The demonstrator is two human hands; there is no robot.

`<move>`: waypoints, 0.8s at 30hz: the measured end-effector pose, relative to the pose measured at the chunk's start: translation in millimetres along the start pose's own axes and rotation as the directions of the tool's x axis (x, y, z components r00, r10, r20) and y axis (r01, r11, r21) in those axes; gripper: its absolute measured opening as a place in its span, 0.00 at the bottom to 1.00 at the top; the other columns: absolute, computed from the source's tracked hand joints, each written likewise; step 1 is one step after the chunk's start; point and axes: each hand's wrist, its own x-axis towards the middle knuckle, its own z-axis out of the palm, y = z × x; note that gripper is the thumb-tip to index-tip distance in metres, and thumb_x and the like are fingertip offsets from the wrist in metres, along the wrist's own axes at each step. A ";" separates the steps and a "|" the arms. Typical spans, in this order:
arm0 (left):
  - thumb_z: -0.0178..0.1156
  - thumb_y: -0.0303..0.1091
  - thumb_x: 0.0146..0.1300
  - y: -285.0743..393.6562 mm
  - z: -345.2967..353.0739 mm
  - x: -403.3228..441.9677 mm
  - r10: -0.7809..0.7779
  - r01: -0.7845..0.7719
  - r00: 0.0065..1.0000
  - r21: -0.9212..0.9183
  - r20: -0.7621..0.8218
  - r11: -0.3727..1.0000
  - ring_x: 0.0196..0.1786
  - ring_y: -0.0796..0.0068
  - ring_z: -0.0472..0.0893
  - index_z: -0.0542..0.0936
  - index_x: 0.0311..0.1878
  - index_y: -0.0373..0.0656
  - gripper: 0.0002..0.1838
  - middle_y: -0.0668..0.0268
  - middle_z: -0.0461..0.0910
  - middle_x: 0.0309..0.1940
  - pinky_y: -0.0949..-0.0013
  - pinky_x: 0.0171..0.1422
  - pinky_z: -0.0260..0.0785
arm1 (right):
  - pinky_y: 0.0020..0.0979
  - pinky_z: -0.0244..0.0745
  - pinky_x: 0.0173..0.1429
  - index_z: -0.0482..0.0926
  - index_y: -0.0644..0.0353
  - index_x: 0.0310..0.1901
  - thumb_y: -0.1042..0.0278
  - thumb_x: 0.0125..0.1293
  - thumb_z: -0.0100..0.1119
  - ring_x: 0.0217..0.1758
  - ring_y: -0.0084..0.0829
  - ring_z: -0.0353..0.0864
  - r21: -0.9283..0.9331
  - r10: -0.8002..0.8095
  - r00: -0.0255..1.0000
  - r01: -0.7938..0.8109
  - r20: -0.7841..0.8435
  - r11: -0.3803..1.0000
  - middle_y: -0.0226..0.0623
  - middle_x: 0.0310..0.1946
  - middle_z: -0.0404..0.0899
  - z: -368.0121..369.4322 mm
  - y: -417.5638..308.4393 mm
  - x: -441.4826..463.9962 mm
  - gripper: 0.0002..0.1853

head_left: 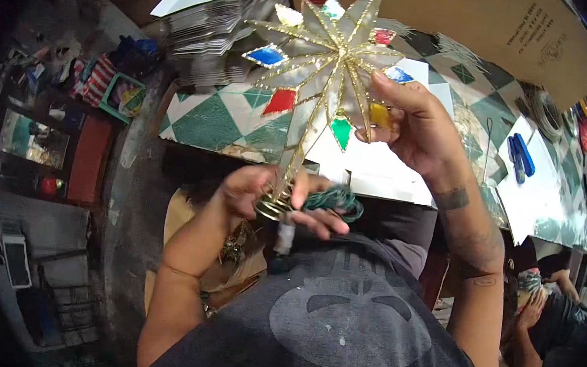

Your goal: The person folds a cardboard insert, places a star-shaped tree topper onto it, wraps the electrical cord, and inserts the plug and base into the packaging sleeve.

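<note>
so on the left, the left hand (245, 183) has its fingers curled in around the gold coiled base (274, 209) of the star ornament (342, 53), pretty much closed on it as far as the blur lets me tell. that end sits just off the near edge of the checked surface (205, 118), above the lap. the long axis runs from there up and away from the body, leaning a bit right, so the head is over the surface, past its near edge. the bundle of green wire (340, 204) is just right of the base, right by the left fingers. further right, the right hand (426, 121) is nearer the head, thumb and fingers partly closed on its right-hand points, by the yellow diamond (379, 114). imo that's the key bit: left has the bottom end, right has the top's side.
</note>
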 end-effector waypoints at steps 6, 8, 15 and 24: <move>0.70 0.36 0.70 13.4 7.9 2.8 -0.425 0.428 0.903 0.047 -0.059 0.903 0.39 0.68 0.81 0.82 0.49 0.35 0.14 0.47 0.79 0.61 0.66 0.46 0.75 | 0.22 0.85 0.25 0.84 0.74 0.35 0.68 0.72 0.71 0.17 0.24 0.83 -0.050 -0.017 0.989 0.025 0.147 0.998 0.39 0.25 0.85 -23.9 -5.5 -3.6 0.14; 0.70 0.34 0.70 42.2 27.1 -1.7 -0.385 0.484 0.866 0.337 -0.320 0.808 0.37 0.70 0.79 0.82 0.47 0.35 0.12 0.51 0.80 0.57 0.67 0.46 0.74 | 0.22 0.85 0.25 0.84 0.73 0.34 0.67 0.72 0.71 0.18 0.24 0.83 -0.153 -0.046 0.995 0.058 0.084 0.986 0.40 0.26 0.85 -16.4 -18.9 -10.5 0.14; 0.69 0.28 0.68 84.0 86.6 37.0 0.276 0.339 0.924 0.904 -0.267 -0.261 0.35 0.68 0.76 0.83 0.40 0.43 0.03 0.63 0.81 0.40 0.68 0.45 0.69 | 0.22 0.83 0.25 0.84 0.71 0.33 0.66 0.71 0.72 0.18 0.24 0.82 -0.211 -0.279 0.958 0.259 -0.069 0.942 0.41 0.27 0.86 5.0 -19.3 0.5 0.15; 0.69 0.29 0.65 59.3 -57.8 76.8 -0.209 0.227 0.920 0.885 -0.332 -0.406 0.43 0.63 0.76 0.86 0.37 0.42 0.02 0.62 0.77 0.44 0.65 0.48 0.69 | 0.20 0.82 0.29 0.85 0.74 0.42 0.61 0.74 0.70 0.27 0.25 0.82 -0.182 0.023 0.844 -0.141 -0.535 0.973 0.40 0.31 0.83 -112.7 54.2 16.6 0.18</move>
